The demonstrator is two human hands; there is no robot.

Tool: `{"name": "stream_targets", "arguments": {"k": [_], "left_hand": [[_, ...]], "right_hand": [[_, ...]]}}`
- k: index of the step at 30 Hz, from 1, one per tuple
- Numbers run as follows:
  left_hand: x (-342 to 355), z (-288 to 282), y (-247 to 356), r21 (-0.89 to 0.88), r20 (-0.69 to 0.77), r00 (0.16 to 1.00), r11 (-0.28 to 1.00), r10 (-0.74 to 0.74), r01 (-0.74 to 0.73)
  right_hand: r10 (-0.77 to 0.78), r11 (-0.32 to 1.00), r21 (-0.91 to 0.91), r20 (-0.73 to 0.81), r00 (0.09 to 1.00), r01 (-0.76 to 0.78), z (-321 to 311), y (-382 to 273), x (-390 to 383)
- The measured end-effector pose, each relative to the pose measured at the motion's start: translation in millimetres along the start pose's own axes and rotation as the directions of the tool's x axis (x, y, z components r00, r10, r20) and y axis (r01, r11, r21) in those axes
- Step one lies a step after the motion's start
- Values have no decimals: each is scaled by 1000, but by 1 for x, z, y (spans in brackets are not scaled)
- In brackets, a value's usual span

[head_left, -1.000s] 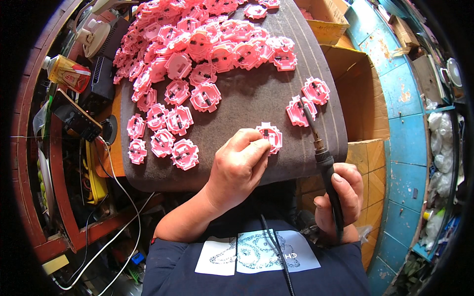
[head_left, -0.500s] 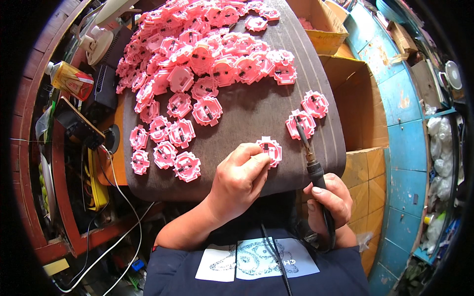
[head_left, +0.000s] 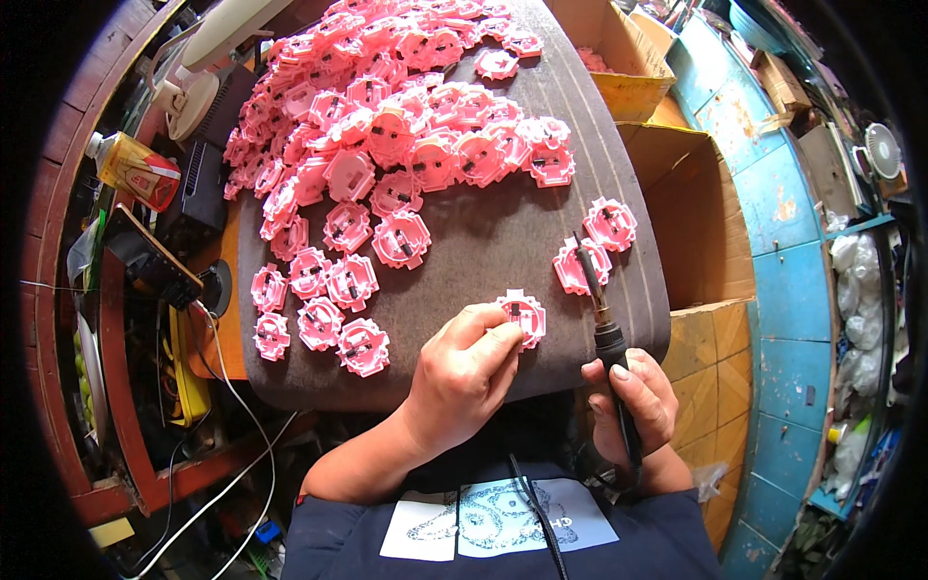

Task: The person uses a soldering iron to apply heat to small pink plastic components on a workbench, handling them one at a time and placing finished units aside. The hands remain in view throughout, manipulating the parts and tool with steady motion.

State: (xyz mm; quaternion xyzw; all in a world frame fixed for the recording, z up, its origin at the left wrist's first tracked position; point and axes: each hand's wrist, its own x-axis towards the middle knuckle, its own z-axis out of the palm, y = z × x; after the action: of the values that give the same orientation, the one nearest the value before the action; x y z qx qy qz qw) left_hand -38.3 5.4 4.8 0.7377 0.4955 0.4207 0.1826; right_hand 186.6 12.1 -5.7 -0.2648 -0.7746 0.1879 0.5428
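My left hand (head_left: 462, 372) is closed in a pinch at the left edge of a round pink plastic part (head_left: 529, 324) near the front of the table; its fingertips are partly hidden. My right hand (head_left: 643, 401) grips a soldering iron (head_left: 613, 350) by its black handle. The iron's metal tip points away from me and appears over another pink part (head_left: 572, 268); whether it touches cannot be told. Just beyond lies one more pink part (head_left: 613, 224). Small black pieces sit in many of the parts.
A big heap of pink parts (head_left: 387, 97) covers the far left of the dark table mat (head_left: 464, 237), with several loose ones before it. Cardboard boxes (head_left: 691, 213) stand right of the table. At left are a bottle (head_left: 135, 171), a black stand (head_left: 155, 256) and white cables (head_left: 232, 367).
The view has tilted a little, so the table and parts appear lower. Both hands keep their holds. The soldering iron has shifted only slightly relative to the parts.
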Motion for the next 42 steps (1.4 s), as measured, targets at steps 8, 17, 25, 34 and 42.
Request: {"name": "stream_targets", "arguments": {"k": [8, 17, 25, 34, 42], "left_hand": [[0, -1, 0, -12, -5, 1000, 1000, 7, -7], [-2, 1, -2, -24, -13, 999, 999, 36, -37], [-7, -3, 1, -88, -74, 995, 994, 62, -69], [-75, -68, 1, 379, -253, 955, 892, -157, 247], [-53, -38, -8, 327, -136, 991, 944, -1, 46]], "right_hand": [[43, 996, 80, 16, 999, -44, 9, 1, -6], [-26, 997, -70, 50, 998, 29, 25, 7, 21], [-11, 987, -153, 243, 970, 50, 38, 8, 32], [-12, 957, -273, 282, 959, 92, 50, 10, 45], [-51, 989, -129, 140, 989, 69, 49, 11, 39]]}}
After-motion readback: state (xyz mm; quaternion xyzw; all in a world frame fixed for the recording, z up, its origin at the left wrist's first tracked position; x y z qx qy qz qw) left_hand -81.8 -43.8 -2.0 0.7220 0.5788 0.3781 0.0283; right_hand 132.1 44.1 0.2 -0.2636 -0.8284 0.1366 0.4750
